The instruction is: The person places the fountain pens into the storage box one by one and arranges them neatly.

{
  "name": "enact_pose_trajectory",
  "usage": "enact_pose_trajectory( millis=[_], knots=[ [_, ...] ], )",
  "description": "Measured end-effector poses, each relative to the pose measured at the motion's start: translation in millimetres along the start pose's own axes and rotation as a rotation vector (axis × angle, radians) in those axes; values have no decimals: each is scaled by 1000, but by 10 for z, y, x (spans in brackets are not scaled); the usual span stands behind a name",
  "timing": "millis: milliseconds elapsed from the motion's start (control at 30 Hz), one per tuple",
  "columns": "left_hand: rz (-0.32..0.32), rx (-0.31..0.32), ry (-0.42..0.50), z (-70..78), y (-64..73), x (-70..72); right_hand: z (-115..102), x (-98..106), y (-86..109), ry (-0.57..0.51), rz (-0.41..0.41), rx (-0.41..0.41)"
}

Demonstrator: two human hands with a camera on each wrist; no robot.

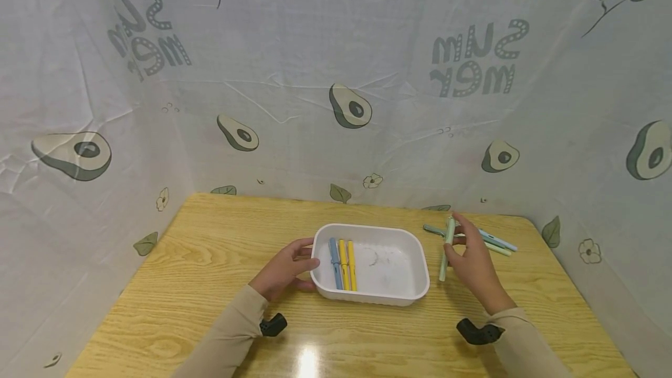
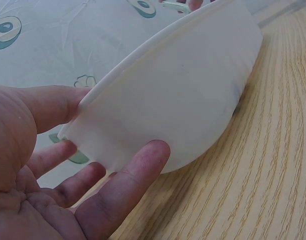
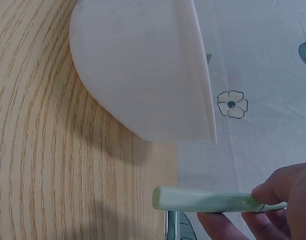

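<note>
My left hand (image 1: 286,267) holds the left end of a white plastic tray (image 1: 391,276), thumb over the rim and fingers against the outer wall. In the left wrist view, the fingertips lie along the tray's side (image 2: 188,85). Inside the tray, at its left, a grey-blue pen (image 1: 336,267) and two yellow pens (image 1: 352,267) lie side by side. Just right of the tray, my right hand (image 1: 475,264) pinches a pale green pen (image 1: 444,261) between thumb and fingers. The right wrist view shows this pen (image 3: 208,200) raised beside the tray's wall (image 3: 143,75).
Behind the right hand, several more pens lie on the wooden table (image 1: 210,249): a dark green one (image 1: 433,230), a light blue one (image 1: 501,242) and a light green one (image 1: 499,249). A printed white curtain (image 1: 294,150) hangs along the table's back and sides.
</note>
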State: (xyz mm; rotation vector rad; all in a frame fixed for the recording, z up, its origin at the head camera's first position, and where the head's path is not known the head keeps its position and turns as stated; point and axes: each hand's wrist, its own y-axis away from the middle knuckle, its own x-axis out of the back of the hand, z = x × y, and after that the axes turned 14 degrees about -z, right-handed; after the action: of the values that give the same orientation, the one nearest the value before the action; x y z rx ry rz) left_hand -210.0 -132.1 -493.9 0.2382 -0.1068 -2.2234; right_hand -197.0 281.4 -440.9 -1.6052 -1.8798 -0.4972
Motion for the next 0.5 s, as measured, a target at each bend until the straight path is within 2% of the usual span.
enact_pose_trajectory(
  millis=[267, 500],
  knots=[
    [-6, -3, -3, 7, 2, -5, -13, 16, 15, 52, 30, 34],
    [-8, -5, -6, 21, 9, -17, -97, 30, 30, 118, 87, 56]
  ],
)
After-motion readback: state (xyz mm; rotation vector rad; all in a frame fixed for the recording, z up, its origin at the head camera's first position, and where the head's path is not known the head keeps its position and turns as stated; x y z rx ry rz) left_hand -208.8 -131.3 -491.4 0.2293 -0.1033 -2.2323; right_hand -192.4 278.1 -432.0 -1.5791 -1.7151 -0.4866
